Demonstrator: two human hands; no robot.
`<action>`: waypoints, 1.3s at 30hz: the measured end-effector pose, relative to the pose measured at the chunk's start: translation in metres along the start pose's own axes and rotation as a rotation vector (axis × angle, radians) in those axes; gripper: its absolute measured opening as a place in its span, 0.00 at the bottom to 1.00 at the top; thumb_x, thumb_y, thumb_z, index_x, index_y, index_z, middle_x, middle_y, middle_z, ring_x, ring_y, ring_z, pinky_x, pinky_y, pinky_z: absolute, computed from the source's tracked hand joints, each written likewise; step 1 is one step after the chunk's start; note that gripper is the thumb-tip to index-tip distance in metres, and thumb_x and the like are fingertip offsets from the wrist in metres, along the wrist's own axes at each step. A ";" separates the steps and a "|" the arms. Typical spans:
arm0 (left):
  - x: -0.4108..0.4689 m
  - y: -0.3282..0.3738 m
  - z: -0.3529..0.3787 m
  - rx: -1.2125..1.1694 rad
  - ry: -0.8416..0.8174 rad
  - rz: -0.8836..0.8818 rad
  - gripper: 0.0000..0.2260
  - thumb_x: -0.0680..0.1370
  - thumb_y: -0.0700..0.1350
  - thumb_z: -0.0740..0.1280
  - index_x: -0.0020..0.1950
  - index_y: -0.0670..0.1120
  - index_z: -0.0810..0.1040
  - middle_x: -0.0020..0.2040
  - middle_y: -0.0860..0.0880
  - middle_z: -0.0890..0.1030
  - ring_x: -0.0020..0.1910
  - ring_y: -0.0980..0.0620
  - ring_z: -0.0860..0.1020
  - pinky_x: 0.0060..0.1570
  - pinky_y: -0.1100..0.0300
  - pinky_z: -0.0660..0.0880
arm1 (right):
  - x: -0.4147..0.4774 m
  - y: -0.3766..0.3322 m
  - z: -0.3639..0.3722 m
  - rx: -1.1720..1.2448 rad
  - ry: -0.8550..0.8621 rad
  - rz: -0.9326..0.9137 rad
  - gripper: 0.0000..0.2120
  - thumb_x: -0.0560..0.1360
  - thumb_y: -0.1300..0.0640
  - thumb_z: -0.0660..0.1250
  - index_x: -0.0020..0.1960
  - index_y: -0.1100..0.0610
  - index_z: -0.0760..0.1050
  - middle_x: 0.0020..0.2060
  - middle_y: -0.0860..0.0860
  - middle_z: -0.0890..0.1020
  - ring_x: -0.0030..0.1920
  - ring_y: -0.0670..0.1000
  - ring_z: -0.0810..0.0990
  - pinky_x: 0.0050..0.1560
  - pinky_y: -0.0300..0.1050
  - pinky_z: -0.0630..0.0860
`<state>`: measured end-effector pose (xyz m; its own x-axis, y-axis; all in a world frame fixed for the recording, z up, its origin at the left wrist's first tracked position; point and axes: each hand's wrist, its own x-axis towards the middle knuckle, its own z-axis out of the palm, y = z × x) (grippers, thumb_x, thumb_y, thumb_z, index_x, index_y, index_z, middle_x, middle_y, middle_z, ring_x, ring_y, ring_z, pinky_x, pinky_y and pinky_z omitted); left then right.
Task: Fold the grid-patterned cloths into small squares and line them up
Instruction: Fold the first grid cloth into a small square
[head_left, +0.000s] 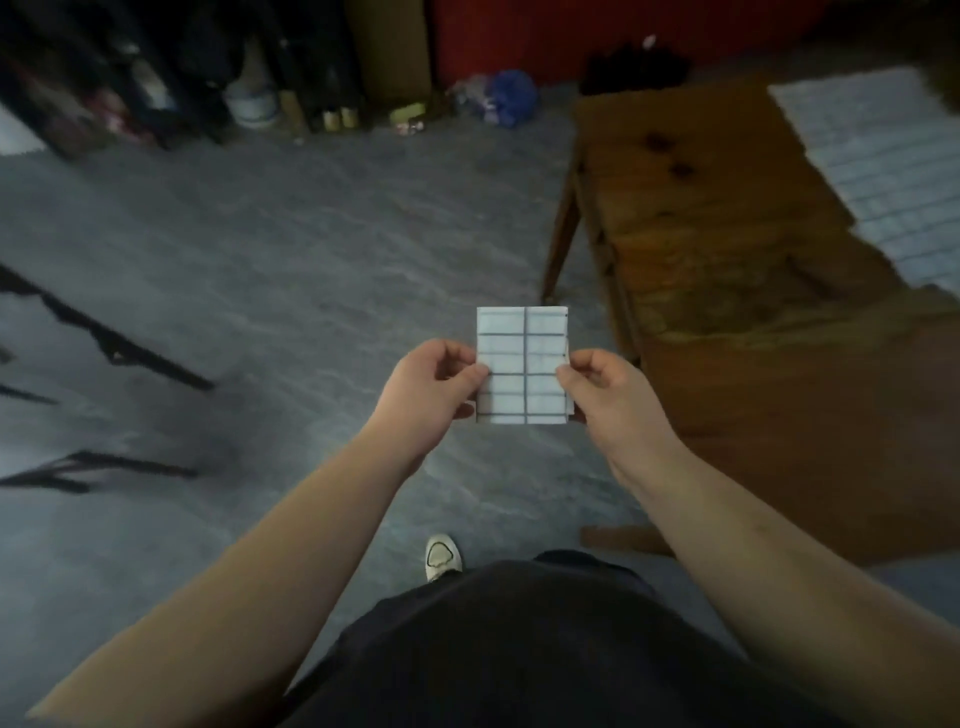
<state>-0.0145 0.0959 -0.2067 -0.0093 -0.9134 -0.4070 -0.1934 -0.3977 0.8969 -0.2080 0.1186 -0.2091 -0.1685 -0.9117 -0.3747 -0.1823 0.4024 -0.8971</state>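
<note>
Both hands pinch folded cloth; lower corners hidden.

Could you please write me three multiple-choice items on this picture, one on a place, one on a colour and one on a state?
1. Where is the folded cloth?
A. On the wooden table
B. In the air over the floor
C. On the shoe

2. What colour are the lines on that cloth?
A. Red
B. Dark
C. Yellow

3. How is the cloth held?
A. By the left hand alone
B. By nobody
C. By both hands, one on each side edge

Key: 1 B, since it hangs above the grey floor, left of the wooden table. 2 B, dark lines on pale cloth. 3 C, the left hand and right hand pinch opposite edges.
</note>
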 end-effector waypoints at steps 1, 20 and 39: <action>0.009 0.005 0.005 0.014 -0.044 0.006 0.03 0.80 0.42 0.71 0.52 0.44 0.78 0.47 0.45 0.83 0.45 0.50 0.82 0.49 0.50 0.82 | 0.000 0.001 -0.005 0.011 0.039 0.018 0.02 0.80 0.55 0.68 0.51 0.50 0.80 0.46 0.52 0.86 0.48 0.54 0.85 0.55 0.59 0.81; 0.081 0.066 0.263 0.511 -0.717 0.181 0.07 0.79 0.37 0.69 0.52 0.49 0.79 0.49 0.48 0.83 0.44 0.51 0.81 0.38 0.61 0.75 | -0.022 0.079 -0.172 0.287 0.688 0.273 0.04 0.80 0.55 0.68 0.54 0.47 0.77 0.47 0.45 0.84 0.46 0.45 0.84 0.49 0.46 0.83; 0.153 0.001 0.374 1.196 -1.305 0.439 0.06 0.80 0.41 0.68 0.51 0.53 0.77 0.48 0.54 0.80 0.46 0.55 0.80 0.42 0.58 0.82 | 0.030 0.158 -0.149 0.216 0.935 0.715 0.04 0.81 0.57 0.65 0.49 0.49 0.75 0.45 0.45 0.80 0.46 0.45 0.79 0.42 0.40 0.77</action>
<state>-0.3834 -0.0113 -0.3330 -0.8075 -0.0445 -0.5881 -0.4796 0.6299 0.6109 -0.3862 0.1674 -0.3268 -0.8212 -0.0378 -0.5694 0.3907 0.6900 -0.6093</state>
